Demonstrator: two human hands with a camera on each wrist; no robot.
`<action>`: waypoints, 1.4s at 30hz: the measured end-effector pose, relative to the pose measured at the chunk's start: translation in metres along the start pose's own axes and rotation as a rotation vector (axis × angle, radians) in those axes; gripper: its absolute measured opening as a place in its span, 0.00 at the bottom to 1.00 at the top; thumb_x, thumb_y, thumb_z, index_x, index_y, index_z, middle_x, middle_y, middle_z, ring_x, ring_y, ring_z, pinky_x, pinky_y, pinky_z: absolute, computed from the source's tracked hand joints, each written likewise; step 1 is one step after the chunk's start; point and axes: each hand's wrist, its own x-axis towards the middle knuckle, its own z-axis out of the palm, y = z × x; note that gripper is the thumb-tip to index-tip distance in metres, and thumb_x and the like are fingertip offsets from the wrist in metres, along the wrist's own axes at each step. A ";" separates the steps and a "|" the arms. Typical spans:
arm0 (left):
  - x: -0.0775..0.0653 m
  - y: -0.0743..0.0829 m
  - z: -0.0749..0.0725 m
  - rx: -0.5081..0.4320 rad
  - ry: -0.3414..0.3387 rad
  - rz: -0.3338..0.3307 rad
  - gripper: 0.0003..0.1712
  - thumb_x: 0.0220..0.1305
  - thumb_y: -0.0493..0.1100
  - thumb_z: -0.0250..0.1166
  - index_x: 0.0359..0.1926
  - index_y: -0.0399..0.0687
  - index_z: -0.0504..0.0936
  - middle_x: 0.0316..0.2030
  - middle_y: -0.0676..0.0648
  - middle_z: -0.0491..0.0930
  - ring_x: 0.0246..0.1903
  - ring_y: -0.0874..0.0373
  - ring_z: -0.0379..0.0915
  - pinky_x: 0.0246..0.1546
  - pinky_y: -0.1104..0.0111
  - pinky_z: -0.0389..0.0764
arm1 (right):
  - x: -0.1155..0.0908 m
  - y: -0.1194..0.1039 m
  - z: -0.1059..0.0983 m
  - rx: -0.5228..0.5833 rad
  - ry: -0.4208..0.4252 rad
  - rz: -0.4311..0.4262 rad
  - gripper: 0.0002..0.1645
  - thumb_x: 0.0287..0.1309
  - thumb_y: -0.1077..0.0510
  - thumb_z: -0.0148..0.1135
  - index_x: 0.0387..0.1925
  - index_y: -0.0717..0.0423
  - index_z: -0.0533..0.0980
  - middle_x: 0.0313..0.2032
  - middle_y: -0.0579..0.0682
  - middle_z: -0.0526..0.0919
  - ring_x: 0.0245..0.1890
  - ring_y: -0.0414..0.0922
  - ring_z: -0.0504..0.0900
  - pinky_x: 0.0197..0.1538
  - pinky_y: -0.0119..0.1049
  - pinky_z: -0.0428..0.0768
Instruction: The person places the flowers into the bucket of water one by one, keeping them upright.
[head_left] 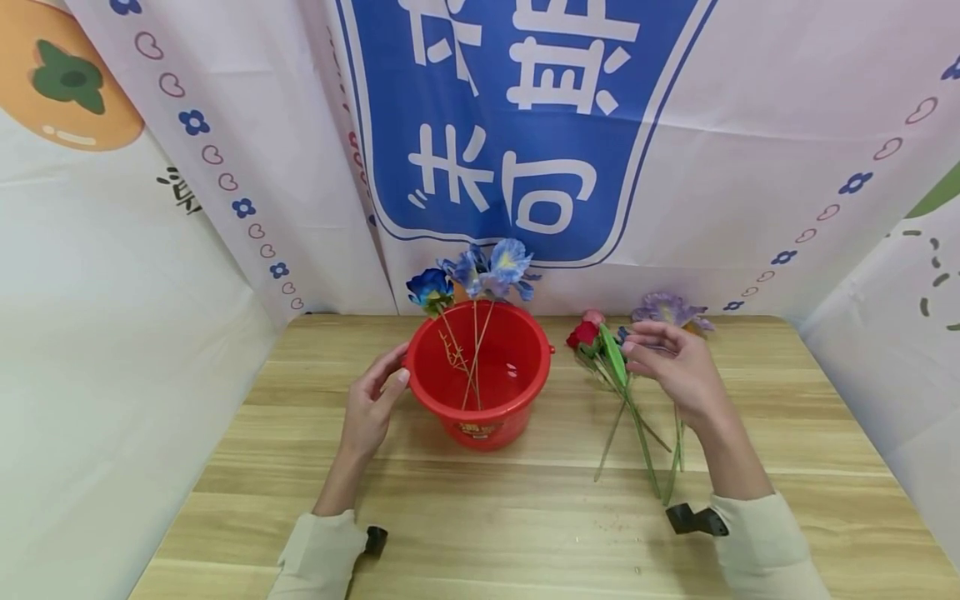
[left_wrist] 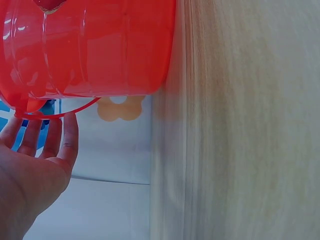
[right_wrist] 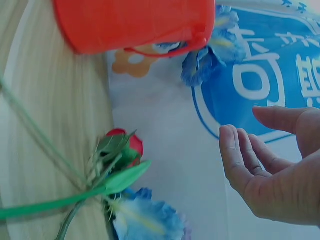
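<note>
A red bucket (head_left: 480,429) stands upright, holding a blue rose (head_left: 431,289) and blue irises (head_left: 495,268) that lean over its back rim. My left hand (head_left: 372,398) is at the bucket's left side, its fingers nearly straight and touching it near the rim. In the left wrist view the fingertips meet the thin red handle (left_wrist: 89,105). My right hand (head_left: 678,367) is held up over the loose flowers, fingers loosely bent, with nothing in it. Beneath it lie a green bud (head_left: 613,357), a red rose (head_left: 582,335) and a purple iris (head_left: 670,310).
Flower stems (head_left: 645,442) reach across the wooden table (head_left: 487,525) towards its front. A printed cloth (head_left: 712,192) with a blue sign hangs behind the back edge, and white cloth walls (head_left: 97,350) flank the table. Small scraps (head_left: 615,525) lie near the front right.
</note>
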 end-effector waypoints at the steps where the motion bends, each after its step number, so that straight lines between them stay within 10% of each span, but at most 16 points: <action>1: 0.000 0.000 0.000 0.001 0.000 0.001 0.27 0.80 0.37 0.61 0.75 0.36 0.74 0.71 0.34 0.76 0.63 0.65 0.79 0.57 0.75 0.86 | 0.000 0.002 -0.003 0.013 -0.001 0.001 0.31 0.75 0.61 0.65 0.71 0.71 0.68 0.48 0.42 0.82 0.46 0.33 0.88 0.56 0.32 0.90; 20: 0.000 -0.002 -0.001 0.012 -0.005 0.000 0.26 0.80 0.37 0.60 0.75 0.37 0.74 0.70 0.34 0.77 0.63 0.65 0.79 0.57 0.75 0.86 | 0.005 0.041 -0.023 0.056 -0.017 0.145 0.39 0.73 0.61 0.67 0.75 0.73 0.62 0.48 0.41 0.83 0.46 0.34 0.88 0.59 0.32 0.88; 32: 0.000 -0.001 -0.001 0.009 -0.005 -0.012 0.26 0.80 0.38 0.60 0.75 0.38 0.74 0.70 0.35 0.76 0.63 0.65 0.79 0.58 0.75 0.86 | 0.013 0.066 -0.025 -0.023 -0.043 0.200 0.41 0.75 0.57 0.65 0.78 0.70 0.60 0.61 0.57 0.81 0.49 0.36 0.89 0.62 0.35 0.87; 42: 0.000 -0.001 -0.002 0.019 -0.009 -0.012 0.27 0.80 0.38 0.60 0.75 0.38 0.74 0.70 0.34 0.77 0.63 0.65 0.79 0.58 0.75 0.86 | 0.019 0.083 -0.028 0.003 -0.073 0.250 0.40 0.75 0.60 0.65 0.77 0.73 0.60 0.49 0.45 0.88 0.46 0.36 0.90 0.59 0.35 0.88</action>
